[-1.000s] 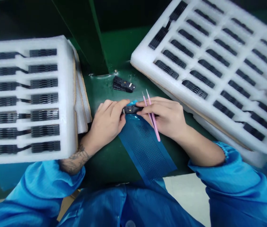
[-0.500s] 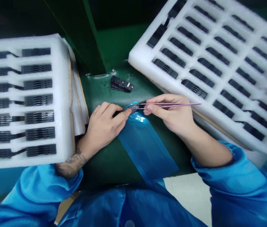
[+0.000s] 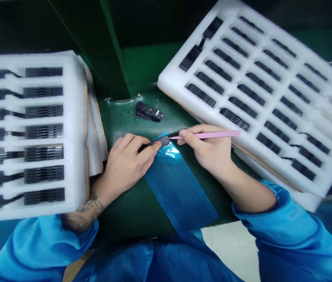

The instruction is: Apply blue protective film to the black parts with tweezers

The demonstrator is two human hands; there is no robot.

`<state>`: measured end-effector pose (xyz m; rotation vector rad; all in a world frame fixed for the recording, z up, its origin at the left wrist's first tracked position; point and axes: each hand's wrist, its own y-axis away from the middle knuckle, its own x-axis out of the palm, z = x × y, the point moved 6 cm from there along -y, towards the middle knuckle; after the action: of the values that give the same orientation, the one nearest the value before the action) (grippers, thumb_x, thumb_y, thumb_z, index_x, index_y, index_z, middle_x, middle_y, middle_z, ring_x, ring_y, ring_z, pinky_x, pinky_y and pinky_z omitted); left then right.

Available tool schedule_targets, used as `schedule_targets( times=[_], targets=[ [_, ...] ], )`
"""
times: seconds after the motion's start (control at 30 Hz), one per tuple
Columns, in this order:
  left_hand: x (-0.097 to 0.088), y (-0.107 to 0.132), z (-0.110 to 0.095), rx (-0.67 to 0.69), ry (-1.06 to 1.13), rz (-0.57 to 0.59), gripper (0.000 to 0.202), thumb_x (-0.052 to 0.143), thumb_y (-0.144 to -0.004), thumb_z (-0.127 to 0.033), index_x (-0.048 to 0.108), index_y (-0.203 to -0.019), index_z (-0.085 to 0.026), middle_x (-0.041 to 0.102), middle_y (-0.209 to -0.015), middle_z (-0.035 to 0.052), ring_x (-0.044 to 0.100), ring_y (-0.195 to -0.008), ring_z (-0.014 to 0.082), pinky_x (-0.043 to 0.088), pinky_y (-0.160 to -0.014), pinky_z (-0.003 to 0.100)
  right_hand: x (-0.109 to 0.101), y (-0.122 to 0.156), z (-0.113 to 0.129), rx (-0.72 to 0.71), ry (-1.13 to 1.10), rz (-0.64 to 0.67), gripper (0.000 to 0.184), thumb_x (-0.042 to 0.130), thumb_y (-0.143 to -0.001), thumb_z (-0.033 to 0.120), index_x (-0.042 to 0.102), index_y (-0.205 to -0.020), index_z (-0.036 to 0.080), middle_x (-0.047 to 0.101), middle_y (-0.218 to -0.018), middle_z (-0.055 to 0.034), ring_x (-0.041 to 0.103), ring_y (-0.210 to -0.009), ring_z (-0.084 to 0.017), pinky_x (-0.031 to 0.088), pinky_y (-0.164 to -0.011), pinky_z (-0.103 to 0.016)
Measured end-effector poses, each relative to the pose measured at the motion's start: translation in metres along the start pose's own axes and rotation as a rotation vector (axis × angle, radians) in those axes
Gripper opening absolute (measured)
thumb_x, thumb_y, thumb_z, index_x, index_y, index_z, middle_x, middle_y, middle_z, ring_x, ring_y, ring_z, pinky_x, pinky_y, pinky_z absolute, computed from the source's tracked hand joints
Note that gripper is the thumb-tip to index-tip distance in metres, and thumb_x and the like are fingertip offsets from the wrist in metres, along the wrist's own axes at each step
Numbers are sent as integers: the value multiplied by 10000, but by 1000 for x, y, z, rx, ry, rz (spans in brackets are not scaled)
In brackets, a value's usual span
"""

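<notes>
My left hand (image 3: 126, 160) pinches a small black part (image 3: 160, 141) and holds it down at the top end of a blue perforated strip (image 3: 180, 192) lying on the green table. My right hand (image 3: 208, 150) grips pink tweezers (image 3: 210, 135), held nearly level, with their tips touching the right end of the black part. Both hands are closed round what they hold.
A white foam tray (image 3: 78, 129) with rows of black parts lies at the left, on a stack of foam sheets. A second, tilted foam tray (image 3: 242, 129) of black parts fills the right. A loose black part (image 3: 149, 112) lies by a green post (image 3: 107, 47).
The tweezers swung from pointing upward in my right hand to lying level, tips now on the black part. My left hand kept its hold on the part.
</notes>
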<state>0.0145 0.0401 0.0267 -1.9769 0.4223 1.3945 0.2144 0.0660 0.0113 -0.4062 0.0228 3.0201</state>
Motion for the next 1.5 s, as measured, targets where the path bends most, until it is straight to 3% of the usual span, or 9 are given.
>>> schedule_targets(
  times=[0.27,0.57,1.5],
  targets=[
    [1,0,-1,-10,-28,18,227,616,-965,-249,676,-1184,-236,707,-1022,48,578,-889,203,484,-754,355,0,-1,1,-12,40,-12,209,805,-821,403,772,-725,221,752,-655,-10,686,-572,-160,564,-544,-283],
    [0,0,-1,7,-31,-9,234,643,-948,-239,676,-1179,-226,703,-1023,45,574,-884,203,495,-747,345,0,0,3,4,9,-21,124,802,-827,313,776,-762,211,756,-666,-10,709,-599,-164,589,-583,-284],
    [0,-1,-1,-7,-33,0,193,643,-951,-246,694,-1137,-234,715,-1016,39,578,-875,195,487,-737,343,3,-2,3,12,16,-18,153,792,-828,332,769,-747,204,759,-674,-17,707,-605,-163,588,-581,-281]
  ],
)
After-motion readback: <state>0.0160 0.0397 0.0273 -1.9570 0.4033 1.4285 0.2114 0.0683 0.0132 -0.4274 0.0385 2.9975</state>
